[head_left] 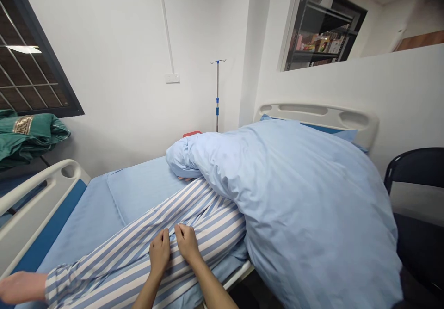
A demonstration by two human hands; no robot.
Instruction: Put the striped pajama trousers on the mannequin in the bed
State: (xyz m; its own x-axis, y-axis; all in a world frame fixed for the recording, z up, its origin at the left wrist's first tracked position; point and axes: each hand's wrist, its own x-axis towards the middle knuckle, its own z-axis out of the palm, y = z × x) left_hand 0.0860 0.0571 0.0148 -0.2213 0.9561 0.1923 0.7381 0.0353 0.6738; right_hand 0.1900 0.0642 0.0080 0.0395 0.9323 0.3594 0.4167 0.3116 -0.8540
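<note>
Hospital bed [48, 235] with pale-blue sheet [81, 221]: left hand [159, 251] and right hand [186, 242] side by side, narrow pinch on blue-and-white striped pyjama sleeve [114, 249] of lying person [21, 287], beside light-blue cotton duvet [305, 207].

The left hand [159, 252] and right hand [187, 243] reached forward side by side near the bottom of the view, just apart, backs upward, with the fingers [165, 237] bent down and held close together. The bare left forearm [144, 295] and right forearm [211, 283] rose from the lower edge, angling inward toward the wrists. Neither hand's grip could be told.
</note>
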